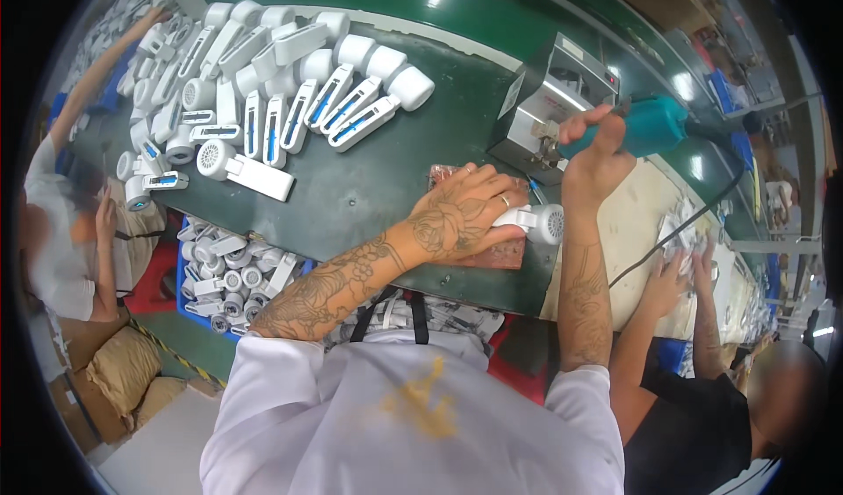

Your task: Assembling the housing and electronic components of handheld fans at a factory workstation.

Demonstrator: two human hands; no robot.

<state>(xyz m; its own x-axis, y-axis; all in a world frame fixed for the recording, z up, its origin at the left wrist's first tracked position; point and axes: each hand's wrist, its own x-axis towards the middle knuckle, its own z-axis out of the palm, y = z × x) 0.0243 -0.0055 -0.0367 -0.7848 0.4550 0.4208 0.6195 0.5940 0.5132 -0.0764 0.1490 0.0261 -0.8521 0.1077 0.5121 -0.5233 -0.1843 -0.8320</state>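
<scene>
My left hand presses a white handheld fan down on a reddish-brown pad. The fan's round, perforated head sticks out to the right, while most of its handle is hidden under my fingers. A ring shows on one finger. Raised at the right, my right hand is closed around a teal electric screwdriver. Its tip end points left, at the front of a grey metal box-shaped machine; whether the tip touches it, I cannot tell.
Many similar white fans lie across the green table at the left. A blue crate of white parts stands below the edge. A black cable hangs from the screwdriver. Co-workers sit on both sides, the right one's hands close by.
</scene>
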